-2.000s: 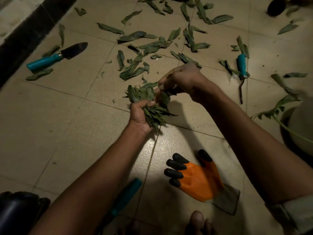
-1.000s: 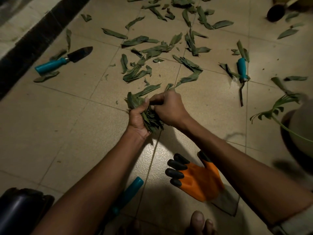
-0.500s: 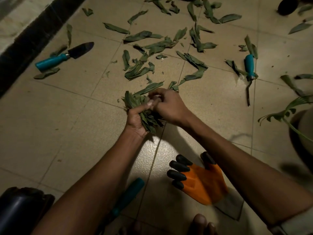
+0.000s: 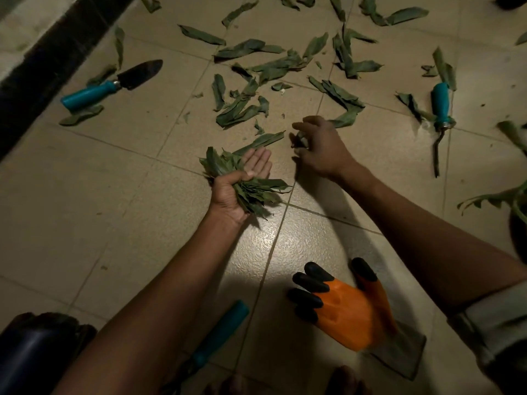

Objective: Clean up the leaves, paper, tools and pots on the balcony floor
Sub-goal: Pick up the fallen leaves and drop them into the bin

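Teal-handled tools: three — trowel (image 4: pixel 114 82), fork (image 4: pixel 440 109), third (image 4: pixel 219 332). Orange glove (image 4: pixel 346 315): one. Hands: two. Leaves: dozens.

Dim beige tiled floor (image 4: pixel 85 195), glossy lit patch near centre, dark border strip (image 4: pixel 51 61) upper left

- Leaf bunch (image 4: pixel 251 189): green, crumpled, w/ stems packed together; sticks out both sides of left hand's (image 4: pixel 238 185) grip, above the floor.
- Loose leaves (image 4: pixel 262 67): long, narrow, dull green, many torn; lie flat, scattered across tiles at top centre + right. One long leaf (image 4: pixel 261 141) lies just beyond the bunch.
- Trowel (image 4: pixel 112 82): teal handle, dark blade, flat on floor at left, leaves beside it.
- Hand fork (image 4: pixel 440 115): teal handle, thin dark metal end, flat at right.
- Third tool (image 4: pixel 221 334): teal handle only, partly hidden under left arm.
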